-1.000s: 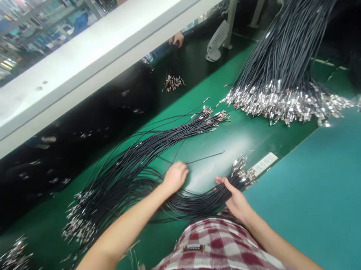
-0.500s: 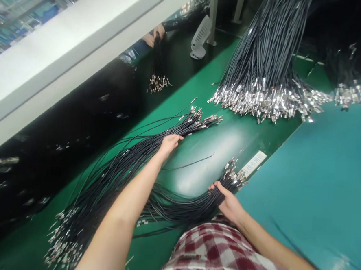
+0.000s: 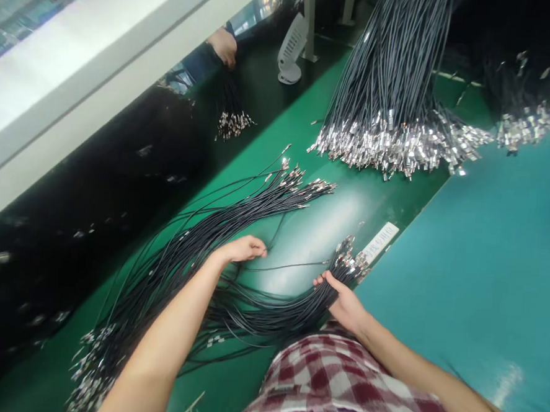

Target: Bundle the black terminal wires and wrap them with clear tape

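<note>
Green bench [image 3: 378,197] under a slanting white beam [image 3: 126,54], with a pale label [image 3: 381,242] on its right-hand edge and a teal surface [image 3: 476,274] to the right of the label.

Just left of the label, a gathered cable bundle [image 3: 273,311], black and slender, in the grasp of the right hand [image 3: 344,302]: thumb across the top, fingers curled around. Metal terminals [image 3: 353,260] at this end, pointing up and right, fanned out right beside the label; contact with it impossible to tell. Long axis mostly sideways, sagging in a shallow curve leftward, away from the label; far end not clear.

Farther left of the label, left hand [image 3: 247,249], fingers drawn narrowly together. Against the fingertips, a thin cable [image 3: 277,232], pinched or merely passing by: impossible to tell. Lower down, a stray cable [image 3: 290,266], nearly level, pointing toward the label.

Up and left of the label, a loose cable bundle [image 3: 227,218] on the bench, long axis diagonal: one set of ends aimed up and right, another spread low, well to the left of the label. Above the label, a thick cable mass [image 3: 390,64], long axis nearly upright, shiny ends downward. Below the label, a plaid shirt [image 3: 339,378].
</note>
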A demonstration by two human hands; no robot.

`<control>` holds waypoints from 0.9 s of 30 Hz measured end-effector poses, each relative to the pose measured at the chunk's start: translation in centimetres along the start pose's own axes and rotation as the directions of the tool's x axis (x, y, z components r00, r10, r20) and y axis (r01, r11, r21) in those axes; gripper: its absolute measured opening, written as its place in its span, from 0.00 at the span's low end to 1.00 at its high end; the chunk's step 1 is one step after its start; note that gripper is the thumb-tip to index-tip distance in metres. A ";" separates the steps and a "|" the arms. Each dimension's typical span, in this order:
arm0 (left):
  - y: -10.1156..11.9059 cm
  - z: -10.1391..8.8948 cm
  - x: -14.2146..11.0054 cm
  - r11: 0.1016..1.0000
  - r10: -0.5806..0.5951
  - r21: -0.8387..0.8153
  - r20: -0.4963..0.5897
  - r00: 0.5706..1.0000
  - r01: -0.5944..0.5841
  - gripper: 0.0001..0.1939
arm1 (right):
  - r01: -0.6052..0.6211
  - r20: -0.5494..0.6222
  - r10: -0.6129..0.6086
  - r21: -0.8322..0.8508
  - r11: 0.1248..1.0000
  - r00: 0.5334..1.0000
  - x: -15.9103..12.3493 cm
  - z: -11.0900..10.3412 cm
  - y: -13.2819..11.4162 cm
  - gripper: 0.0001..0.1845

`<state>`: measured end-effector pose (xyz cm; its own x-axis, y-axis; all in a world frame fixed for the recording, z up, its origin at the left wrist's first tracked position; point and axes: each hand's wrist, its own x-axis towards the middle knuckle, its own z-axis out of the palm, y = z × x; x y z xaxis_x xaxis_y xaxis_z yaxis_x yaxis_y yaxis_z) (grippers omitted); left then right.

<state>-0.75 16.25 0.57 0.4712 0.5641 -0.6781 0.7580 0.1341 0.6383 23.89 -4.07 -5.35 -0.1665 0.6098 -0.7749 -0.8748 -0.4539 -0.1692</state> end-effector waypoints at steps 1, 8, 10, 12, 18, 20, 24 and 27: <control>-0.5 -0.2 -0.3 0.991 -0.072 0.116 0.029 0.997 0.069 0.17 | -0.003 0.002 0.003 0.005 1.000 1.000 0.0 0.0 0.0 0.14; -0.5 -3.3 -3.8 0.924 0.219 -0.321 0.003 0.976 -0.206 0.23 | 0.000 0.030 0.000 -0.009 1.000 1.000 -0.2 0.0 -0.1 0.14; -0.9 -3.5 -4.2 0.931 0.206 -0.305 -0.010 0.978 -0.199 0.24 | 0.001 0.030 0.000 -0.012 1.000 1.000 -0.2 0.0 -0.2 0.14; -1.6 -3.1 -4.2 0.999 -0.015 0.040 0.044 0.999 0.013 0.19 | 0.001 0.026 0.000 -0.010 1.000 1.000 -0.3 0.1 -0.2 0.15; -2.0 1.5 -3.6 0.605 -0.273 0.655 -0.364 0.891 0.453 0.09 | 0.000 0.029 0.000 0.002 1.000 1.000 -0.6 0.1 -0.3 0.16; -1.1 4.0 -2.6 0.582 -0.184 0.687 -0.409 0.894 0.435 0.18 | -0.006 0.028 0.005 0.008 1.000 1.000 -0.6 -0.1 -0.2 0.16; 1.7 8.3 1.5 0.684 -0.088 0.595 -0.507 0.858 0.422 0.24 | 0.000 0.017 0.000 0.015 1.000 1.000 -0.5 -0.2 -0.1 0.16; 3.2 9.1 3.9 0.852 -0.047 0.431 -0.504 0.863 0.298 0.17 | -0.001 0.019 0.001 0.007 1.000 1.000 -0.6 -0.2 0.0 0.15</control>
<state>7.62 11.49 -3.34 0.1441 0.8906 -0.4313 0.9804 -0.0693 0.1845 24.11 -4.56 -5.02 -0.1763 0.6217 -0.7632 -0.8777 -0.4502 -0.1640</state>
